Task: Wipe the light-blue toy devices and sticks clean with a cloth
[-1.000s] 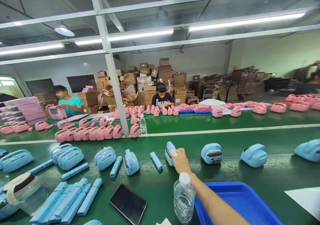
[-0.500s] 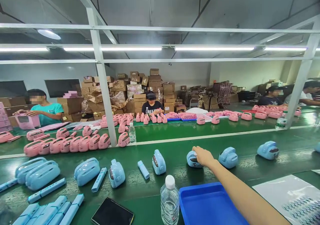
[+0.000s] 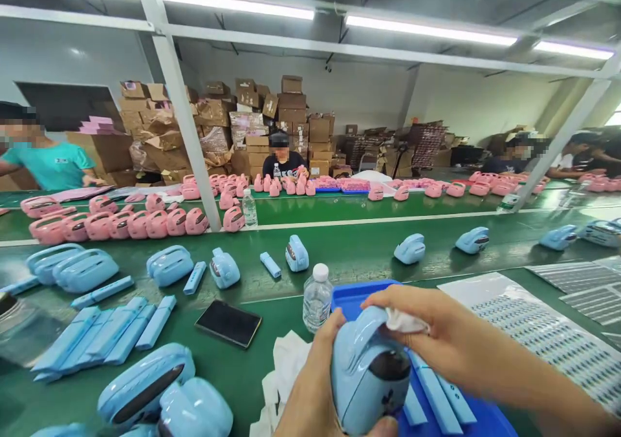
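Observation:
A light blue rounded device [image 3: 369, 375] with a dark front window is held low in the middle, over a blue tray [image 3: 352, 295]. My left hand [image 3: 315, 392] cups its left side and underside. My right hand [image 3: 431, 340] rests on its top and pinches a small white cloth [image 3: 405, 322] against the shell. Blue bar-shaped parts [image 3: 439, 395] lie in the tray under the device.
A water bottle [image 3: 317, 298], a black phone [image 3: 228, 323], white cloth [image 3: 284, 366] and sticker sheets [image 3: 538, 330] lie on the green belt [image 3: 359, 256]. Several blue devices [image 3: 410, 248] and bars [image 3: 104, 333] lie on it, pink devices [image 3: 145, 223] beyond. Other people work at the far side.
My right hand has brought a blue device from the belt back over the tray, and my left hand has come up and taken hold of it. The camera has tilted down.

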Available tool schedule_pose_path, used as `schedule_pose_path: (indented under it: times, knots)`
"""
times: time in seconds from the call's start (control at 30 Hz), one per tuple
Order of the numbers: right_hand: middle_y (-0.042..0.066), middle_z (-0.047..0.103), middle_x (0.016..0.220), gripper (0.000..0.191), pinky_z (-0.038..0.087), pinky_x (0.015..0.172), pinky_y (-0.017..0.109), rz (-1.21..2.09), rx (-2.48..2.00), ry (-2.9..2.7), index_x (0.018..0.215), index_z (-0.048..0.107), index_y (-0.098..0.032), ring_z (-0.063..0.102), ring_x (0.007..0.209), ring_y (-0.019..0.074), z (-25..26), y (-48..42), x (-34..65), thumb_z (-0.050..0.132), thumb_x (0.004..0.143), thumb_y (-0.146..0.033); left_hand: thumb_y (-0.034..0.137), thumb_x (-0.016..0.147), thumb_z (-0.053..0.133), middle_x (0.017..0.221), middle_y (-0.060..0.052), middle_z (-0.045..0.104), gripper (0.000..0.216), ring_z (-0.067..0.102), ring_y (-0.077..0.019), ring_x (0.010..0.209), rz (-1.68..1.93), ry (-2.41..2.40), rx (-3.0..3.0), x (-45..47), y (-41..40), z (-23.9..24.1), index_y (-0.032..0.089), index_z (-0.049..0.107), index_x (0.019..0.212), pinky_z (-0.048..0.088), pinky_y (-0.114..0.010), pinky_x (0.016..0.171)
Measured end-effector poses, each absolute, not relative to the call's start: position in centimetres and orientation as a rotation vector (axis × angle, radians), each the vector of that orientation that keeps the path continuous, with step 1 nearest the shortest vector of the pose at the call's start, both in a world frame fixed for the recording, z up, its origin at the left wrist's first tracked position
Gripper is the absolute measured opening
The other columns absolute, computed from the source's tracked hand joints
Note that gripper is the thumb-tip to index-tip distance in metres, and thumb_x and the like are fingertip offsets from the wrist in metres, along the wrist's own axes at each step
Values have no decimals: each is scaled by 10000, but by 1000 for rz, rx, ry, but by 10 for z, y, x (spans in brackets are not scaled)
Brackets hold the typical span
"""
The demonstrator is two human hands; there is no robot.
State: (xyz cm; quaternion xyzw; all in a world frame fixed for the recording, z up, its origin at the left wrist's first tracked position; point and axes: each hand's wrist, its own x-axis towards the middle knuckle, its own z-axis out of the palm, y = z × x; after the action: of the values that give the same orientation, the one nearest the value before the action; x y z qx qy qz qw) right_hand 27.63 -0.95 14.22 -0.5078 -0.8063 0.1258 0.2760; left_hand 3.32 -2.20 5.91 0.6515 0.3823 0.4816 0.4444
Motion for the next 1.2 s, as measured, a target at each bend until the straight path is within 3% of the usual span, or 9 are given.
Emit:
schedule_pose_path:
  times: [0.13, 0.27, 0.33, 0.43, 0.6, 0.7, 0.83, 0.97, 1.2]
  knots:
    - [18, 712, 1377, 525, 640, 922, 357, 329, -1368, -1710, 1411, 647, -413, 714, 1184, 284, 82, -22, 247, 747, 921, -571, 350, 672, 819, 1375, -94, 711, 866, 694, -368, 1248, 1196, 857, 1413, 34, -20, 43, 261, 482, 1465, 546, -520, 1121]
    - [102, 781, 1219, 664, 626, 591, 339, 1181, -1216, -1324, 1477, 604, -305, 757, 768, 259, 26, -23, 223, 615, 947, -706, 346, 734, 782, 1339, -108, 726, 757, 755, -345, 1105, 1221, 644, 1276, 23, -23, 50, 250, 518, 1436, 646, -481, 951]
    - [117, 787, 1149, 665, 636, 670, 369, 1280, -1131, -1154, 1398, 654, -254, 754, 830, 290, 17, -25, 210, 609, 935, -729, 358, 746, 776, 1272, -93, 757, 698, 781, -319, 986, 1188, 624, 1288, 20, -25, 58, 263, 567, 1406, 674, -461, 871]
    - [122, 784, 1080, 643, 638, 811, 405, 1215, -1135, -1126, 1283, 706, -229, 744, 952, 331, 17, -25, 201, 649, 901, -743, 330, 733, 764, 1222, -75, 770, 706, 779, -311, 958, 1156, 755, 1330, 17, -28, 61, 279, 583, 1413, 675, -464, 878]
    - [74, 771, 1074, 552, 638, 643, 282, 1043, -1207, -1117, 1289, 641, -252, 733, 761, 214, 9, -14, 221, 701, 921, -659, 262, 647, 770, 1371, -99, 701, 902, 678, -403, 1239, 1185, 1217, 1449, 11, -31, 41, 281, 483, 1502, 549, -617, 1091]
    - [53, 773, 981, 393, 641, 547, 282, 909, -1146, -1007, 1194, 643, -281, 757, 754, 229, 8, -21, 220, 569, 999, -614, 284, 663, 769, 1429, -94, 662, 893, 634, -408, 1303, 1213, 1323, 1553, 10, -31, 31, 292, 470, 1504, 473, -667, 1145]
    - [32, 756, 936, 131, 635, 588, 290, 441, -1087, -1486, 1121, 685, -318, 732, 744, 216, 22, -39, 184, 651, 995, -307, 338, 725, 774, 1420, -118, 677, 852, 669, -372, 1280, 1216, 1333, 1609, 13, -31, 25, 252, 452, 1509, 546, -576, 1091]
    - [38, 738, 984, 323, 621, 775, 330, 100, -905, -1730, 1142, 718, -298, 690, 880, 206, 27, -41, 159, 709, 928, -57, 391, 793, 764, 1399, -147, 702, 756, 703, -358, 1252, 1260, 1354, 1698, 14, -31, 15, 218, 479, 1471, 605, -533, 1030]
    - [60, 730, 1095, 398, 657, 787, 323, 202, -864, -1772, 1251, 717, -297, 723, 924, 202, 17, -38, 171, 661, 954, -39, 415, 762, 781, 1417, -174, 694, 832, 694, -396, 1276, 1251, 1421, 1749, 9, -26, 1, 196, 460, 1497, 616, -576, 1024]
